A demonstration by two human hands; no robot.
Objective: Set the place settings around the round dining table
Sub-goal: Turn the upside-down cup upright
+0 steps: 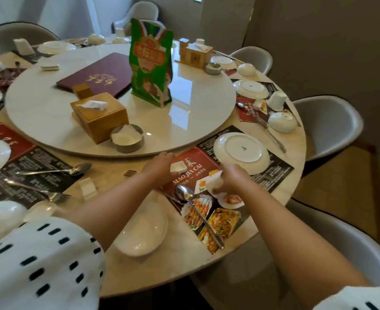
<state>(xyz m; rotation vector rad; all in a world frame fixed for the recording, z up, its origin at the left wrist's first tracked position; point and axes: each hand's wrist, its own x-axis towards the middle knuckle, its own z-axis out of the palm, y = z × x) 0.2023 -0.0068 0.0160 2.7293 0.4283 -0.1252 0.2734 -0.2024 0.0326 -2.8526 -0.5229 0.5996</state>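
Near place setting, head view.

- Left hand (159, 166): arm reaches forward across the table (180, 260), wrist straight, back of hand up. The fingers are curled and pinch a small square white dish (178, 167) by its near side. The dish sits low over the far left corner of the mat (209, 162), just short of the turntable (195, 113); whether it touches the mat cannot be told.
- Right hand (231, 179): arm is stretched forward, beside the left arm and apart from it. The fingers are wrapped round a white cup (213, 184), which is tilted over the middle of the mat.
- Plate (240, 151): white, upside down on the far right part of the mat, just beyond the right hand.
- Spoon (184, 193): lies on the mat's near left part, bowl end toward the hands, handle running toward the table edge.
- Bowl (142, 229): white, upside down on the bare table left of the mat, under the left forearm.
- Fork (129, 173): only the tines show, left of the left wrist.
- On the turntable: tissue box (99, 115), ashtray (128, 137) just beside it, green bag (151, 63) upright, dark red menu (99, 74) lying flat.
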